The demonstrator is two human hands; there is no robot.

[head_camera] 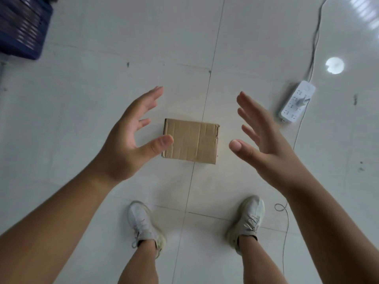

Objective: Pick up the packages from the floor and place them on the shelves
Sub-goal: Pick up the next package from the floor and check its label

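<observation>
A small brown cardboard package (192, 141) lies flat on the white tiled floor, straight ahead of my feet. My left hand (131, 138) hovers above its left side, fingers spread, the thumb overlapping the package's left edge in view. My right hand (264, 138) is held to the right of the package, palm facing inward, fingers apart, holding nothing. Both hands are above the floor and neither touches the package. No shelves are in view.
A white power strip (297, 102) with a plug in it lies on the floor to the right, its grey cable (314, 44) running to the far right. A thin cord (287, 218) trails near my right shoe (249, 217). A dark blue crate (22, 27) stands at the far left.
</observation>
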